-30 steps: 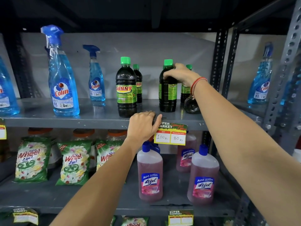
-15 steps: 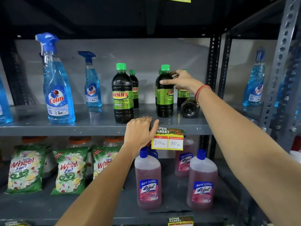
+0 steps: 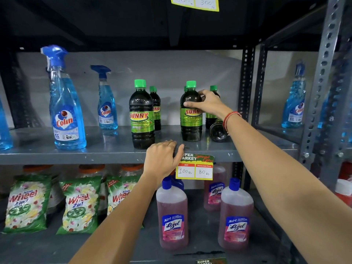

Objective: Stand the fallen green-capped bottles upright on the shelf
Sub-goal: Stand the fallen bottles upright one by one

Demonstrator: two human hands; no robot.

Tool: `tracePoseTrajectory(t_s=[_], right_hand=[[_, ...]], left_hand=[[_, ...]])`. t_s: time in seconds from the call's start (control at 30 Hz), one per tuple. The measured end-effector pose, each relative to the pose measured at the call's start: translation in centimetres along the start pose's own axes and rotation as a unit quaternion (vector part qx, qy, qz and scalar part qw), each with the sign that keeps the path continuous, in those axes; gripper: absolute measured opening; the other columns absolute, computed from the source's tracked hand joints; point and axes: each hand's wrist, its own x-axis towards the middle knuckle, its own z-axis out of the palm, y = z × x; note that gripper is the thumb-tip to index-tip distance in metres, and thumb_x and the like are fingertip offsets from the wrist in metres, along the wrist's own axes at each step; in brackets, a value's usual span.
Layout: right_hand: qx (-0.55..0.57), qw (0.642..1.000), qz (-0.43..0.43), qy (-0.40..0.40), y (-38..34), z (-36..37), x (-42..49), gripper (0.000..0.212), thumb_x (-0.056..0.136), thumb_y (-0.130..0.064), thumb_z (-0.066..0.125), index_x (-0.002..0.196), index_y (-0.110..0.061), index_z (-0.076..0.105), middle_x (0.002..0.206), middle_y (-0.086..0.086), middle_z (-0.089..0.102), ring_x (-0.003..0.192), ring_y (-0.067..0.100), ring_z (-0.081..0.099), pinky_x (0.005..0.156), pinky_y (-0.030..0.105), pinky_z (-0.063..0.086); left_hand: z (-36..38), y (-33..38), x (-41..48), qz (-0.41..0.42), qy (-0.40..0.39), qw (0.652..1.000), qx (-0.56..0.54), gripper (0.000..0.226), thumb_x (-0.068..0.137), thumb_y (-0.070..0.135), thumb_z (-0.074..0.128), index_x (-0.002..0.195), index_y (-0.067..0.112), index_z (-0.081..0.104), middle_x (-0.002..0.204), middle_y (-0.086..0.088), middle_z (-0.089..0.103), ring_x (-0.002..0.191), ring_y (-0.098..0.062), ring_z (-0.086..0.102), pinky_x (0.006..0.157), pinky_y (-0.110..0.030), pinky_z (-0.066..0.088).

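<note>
The right hand (image 3: 208, 102) wraps its fingers around the shoulder of a standing dark plastic bottle with a green cap (image 3: 191, 111) on the grey metal shelf (image 3: 106, 149). Just right of it, another dark bottle (image 3: 218, 131) lies fallen. The left hand (image 3: 163, 159) presses curled fingers on the shelf edge.
</note>
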Motion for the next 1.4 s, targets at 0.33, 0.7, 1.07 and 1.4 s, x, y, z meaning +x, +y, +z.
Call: tracePoseTrajectory(t_s=[0.33, 0.7, 1.07, 1.4], right_hand=[[0.046, 0.999, -0.003, -0.022, -0.2, 0.8, -2.0, 0.066, 0.072, -0.052, 0.075, 0.124, -0.017, 0.055, 0.125, 0.004, 0.063, 0.114, 0.02, 0.057, 0.093, 0.031, 0.045], [0.074, 0.996, -0.04, -0.017, -1.4, 0.1, -5.5, 0.058, 0.073, -0.051, 0.075, 0.117, -0.019, 0.057, 0.12, 0.002, 0.065, 0.113, 0.019, 0.059, 0.098, 0.037, 0.048], [0.072, 0.995, -0.043, -0.048, -1.7, -0.3, -6.0, 0.051, 0.076, -0.05, 0.072, 0.113, -0.02, 0.055, 0.116, -0.001, 0.063, 0.113, 0.019, 0.059, 0.098, 0.036, 0.047], [-0.03, 0.989, 0.082, 0.119, 2.4, -4.4, -3.4, 0.053, 0.082, -0.059, 0.06, 0.093, -0.008, 0.058, 0.104, 0.011, 0.059, 0.107, 0.028, 0.055, 0.078, 0.031, 0.045]], left_hand=[[0.0, 0.0, 0.0, -0.004, -0.005, 1.0, -0.013, 0.054, 0.092, 0.042, 0.027, 0.077, 0.011, 0.069, 0.074, -0.003, 0.072, 0.059, -0.021, 0.064, 0.048, -0.029, 0.044], [-0.3, 0.2, -0.1, -0.008, 0.001, 1.0, -0.016, 0.047, 0.091, 0.027, 0.026, 0.064, 0.013, 0.061, 0.065, -0.003, 0.068, 0.055, -0.02, 0.061, 0.05, -0.027, 0.042], [-0.5, 0.3, -0.2, -0.003, -0.024, 1.0, -0.015, 0.049, 0.091, 0.029, 0.026, 0.069, 0.011, 0.066, 0.071, -0.004, 0.072, 0.06, -0.021, 0.064, 0.052, -0.028, 0.045], [-1.7, 4.7, 0.4, -0.013, 0.134, 0.973, -0.19, 0.041, 0.092, 0.026, 0.039, 0.122, 0.003, 0.056, 0.129, -0.015, 0.053, 0.121, -0.023, 0.045, 0.102, -0.027, 0.029]])
